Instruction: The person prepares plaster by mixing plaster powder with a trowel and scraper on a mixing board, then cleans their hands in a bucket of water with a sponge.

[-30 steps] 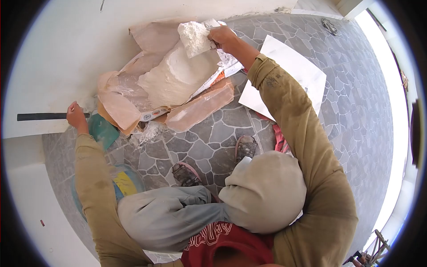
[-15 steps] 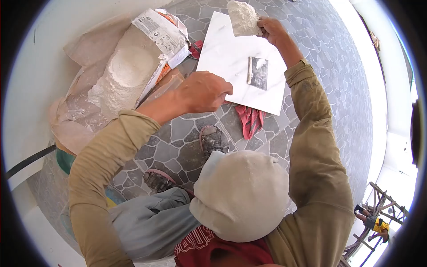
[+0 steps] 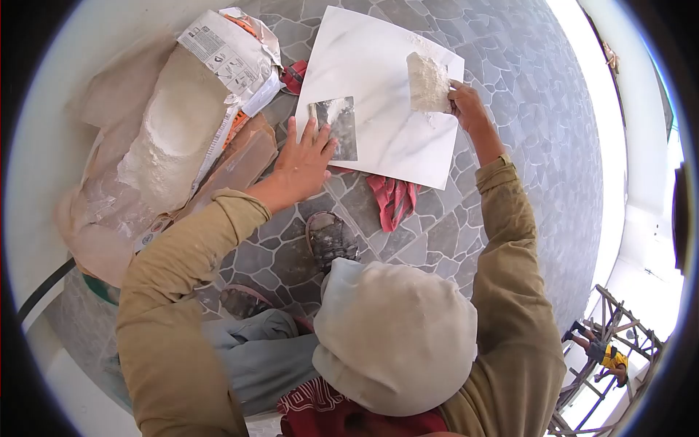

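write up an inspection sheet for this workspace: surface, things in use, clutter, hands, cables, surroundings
Surface: white marbled board on a grey stone-patterned floor; powder traces near the board's far edge
Things in use: powder-loaded plate over the board; dark flat plate, partly powdered, on the board; opened powder bag to the left
Clutter: red cloth at the board's near edge
Hands: right hand grips the powder-loaded plate; left hand open, fingers spread beside the dark flat plate, contact unclear
Cables: none certain; black strip by the wall, type unclear
Surroundings: person in yellow by wooden poles
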A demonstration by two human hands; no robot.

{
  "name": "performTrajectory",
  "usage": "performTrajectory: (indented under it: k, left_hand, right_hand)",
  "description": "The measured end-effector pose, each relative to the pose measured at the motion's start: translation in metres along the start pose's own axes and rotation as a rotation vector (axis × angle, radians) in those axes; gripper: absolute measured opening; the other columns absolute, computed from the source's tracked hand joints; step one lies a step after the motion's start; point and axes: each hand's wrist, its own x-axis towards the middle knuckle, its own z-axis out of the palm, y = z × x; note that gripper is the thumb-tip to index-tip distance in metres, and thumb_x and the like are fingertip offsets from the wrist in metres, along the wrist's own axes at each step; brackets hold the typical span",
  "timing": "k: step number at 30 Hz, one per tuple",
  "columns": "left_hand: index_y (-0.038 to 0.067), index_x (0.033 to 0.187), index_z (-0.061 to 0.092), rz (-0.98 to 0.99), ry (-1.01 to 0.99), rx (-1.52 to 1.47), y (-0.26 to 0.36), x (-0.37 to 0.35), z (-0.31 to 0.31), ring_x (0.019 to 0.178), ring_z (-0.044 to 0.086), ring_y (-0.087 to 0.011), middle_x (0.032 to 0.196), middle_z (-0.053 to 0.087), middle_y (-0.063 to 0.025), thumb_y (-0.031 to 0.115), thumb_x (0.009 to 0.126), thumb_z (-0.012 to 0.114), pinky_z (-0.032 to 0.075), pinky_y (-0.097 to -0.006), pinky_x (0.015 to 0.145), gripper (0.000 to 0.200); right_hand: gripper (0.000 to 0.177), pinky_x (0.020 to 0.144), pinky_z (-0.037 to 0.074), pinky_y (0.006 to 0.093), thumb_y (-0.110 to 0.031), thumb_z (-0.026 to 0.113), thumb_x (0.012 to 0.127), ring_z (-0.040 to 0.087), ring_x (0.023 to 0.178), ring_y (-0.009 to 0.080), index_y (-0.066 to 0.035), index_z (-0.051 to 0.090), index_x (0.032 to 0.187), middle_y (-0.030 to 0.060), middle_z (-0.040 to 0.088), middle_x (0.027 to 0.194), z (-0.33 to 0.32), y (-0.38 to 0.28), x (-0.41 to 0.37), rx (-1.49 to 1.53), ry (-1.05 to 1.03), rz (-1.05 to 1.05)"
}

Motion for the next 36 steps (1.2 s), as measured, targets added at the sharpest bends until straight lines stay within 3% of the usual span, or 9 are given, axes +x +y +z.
performTrajectory:
  k: [8, 10, 15, 18, 22, 26, 28, 31, 36]
  left_hand:
    - [0.013, 0.139, 0.044, -0.022, 0.024, -0.1, -0.03, -0.053, -0.048, 0.138, 0.028, -0.037, 0.146, 0.035, -0.0171, 0.03, 0.088, 0.059, 0.02, -0.0607, 0.11, 0.056]
    - [0.014, 0.135, 0.049, -0.1, 0.213, -0.182, -0.065, -0.072, -0.069, 0.133, 0.034, -0.0379, 0.143, 0.039, -0.0169, 0.024, 0.087, 0.061, 0.027, -0.0536, 0.109, 0.05]
    - [0.011, 0.126, 0.057, -0.494, 0.587, -0.18, -0.202, -0.166, -0.146, 0.115, 0.056, -0.0309, 0.124, 0.059, -0.0138, 0.021, 0.091, 0.056, 0.043, -0.0361, 0.098, 0.036]
    - [0.009, 0.122, 0.06, -0.8, 0.685, -0.338, -0.267, -0.263, -0.146, 0.11, 0.06, -0.0229, 0.115, 0.065, -0.0089, 0.023, 0.093, 0.054, 0.043, -0.0307, 0.095, 0.033]
    - [0.009, 0.121, 0.062, -1.151, 0.881, -0.389, -0.303, -0.405, -0.119, 0.103, 0.061, -0.0153, 0.112, 0.066, -0.0059, 0.028, 0.092, 0.054, 0.044, -0.0286, 0.088, 0.036]
    - [0.012, 0.121, 0.061, -1.3, 1.346, -1.05, -0.301, -0.465, -0.062, 0.105, 0.06, -0.0181, 0.117, 0.064, -0.0079, 0.032, 0.09, 0.054, 0.042, -0.0318, 0.091, 0.038]
    - [0.012, 0.121, 0.06, -1.441, 1.39, -1.316, -0.281, -0.469, -0.039, 0.105, 0.06, -0.0173, 0.117, 0.063, -0.0072, 0.03, 0.091, 0.053, 0.042, -0.0305, 0.09, 0.036]
    - [0.011, 0.118, 0.061, -1.581, 1.081, -1.309, -0.257, -0.489, 0.013, 0.094, 0.062, -0.0154, 0.108, 0.066, -0.0052, 0.028, 0.091, 0.052, 0.044, -0.0321, 0.082, 0.033]
    - [0.01, 0.113, 0.063, -1.65, 0.985, -1.192, -0.241, -0.521, 0.039, 0.073, 0.061, -0.0107, 0.098, 0.068, -0.0042, 0.023, 0.091, 0.05, 0.043, -0.0248, 0.062, 0.029]
  right_hand:
    - [0.046, 0.067, 0.052, 0.0335, -0.002, 0.054, 0.078, 0.064, 0.07, 0.0207, 0.008, 0.055, 0.123, 0.0128, 0.067, 0.083, 0.046, 0.01, 0.0, -0.43, 0.025, -0.171]
    - [0.044, 0.069, 0.053, 0.0366, -0.005, 0.055, 0.079, 0.066, 0.072, 0.0244, 0.007, 0.057, 0.121, 0.015, 0.068, 0.082, 0.053, -0.01, -0.018, -0.634, 0.045, -0.257]
    - [0.031, 0.074, 0.049, 0.0492, -0.013, 0.052, 0.083, 0.064, 0.083, 0.0421, -0.003, 0.058, 0.112, 0.0257, 0.066, 0.088, 0.07, -0.061, -0.068, -1.34, 0.191, -0.529]
    - [0.034, 0.077, 0.049, 0.0504, -0.013, 0.05, 0.083, 0.065, 0.086, 0.0414, -0.009, 0.058, 0.116, 0.0261, 0.066, 0.09, 0.084, -0.101, -0.088, -1.506, 0.206, -0.498]
    - [0.03, 0.078, 0.049, 0.0476, -0.009, 0.051, 0.082, 0.065, 0.088, 0.0402, -0.006, 0.065, 0.109, 0.0216, 0.068, 0.092, 0.169, -0.155, -0.098, -1.086, -0.042, -0.804]
    - [0.03, 0.074, 0.05, 0.0437, -0.01, 0.054, 0.084, 0.065, 0.082, 0.0399, -0.004, 0.062, 0.112, 0.0218, 0.068, 0.088, 0.343, -0.172, -0.142, -0.862, -0.388, -1.214]
    - [0.031, 0.076, 0.051, 0.0447, -0.008, 0.055, 0.082, 0.065, 0.083, 0.0382, -0.008, 0.063, 0.112, 0.0208, 0.068, 0.089, 0.427, -0.16, -0.154, -1.072, -0.452, -1.382]
    - [0.035, 0.076, 0.051, 0.0459, -0.005, 0.054, 0.08, 0.065, 0.084, 0.0371, -0.011, 0.065, 0.113, 0.0198, 0.068, 0.089, 0.501, -0.138, -0.115, -1.201, -0.456, -1.473]
    - [0.036, 0.084, 0.048, 0.0422, -0.005, 0.054, 0.081, 0.066, 0.087, 0.031, -0.017, 0.067, 0.112, 0.0135, 0.07, 0.09, 0.543, -0.1, -0.041, -1.368, -0.347, -1.474]
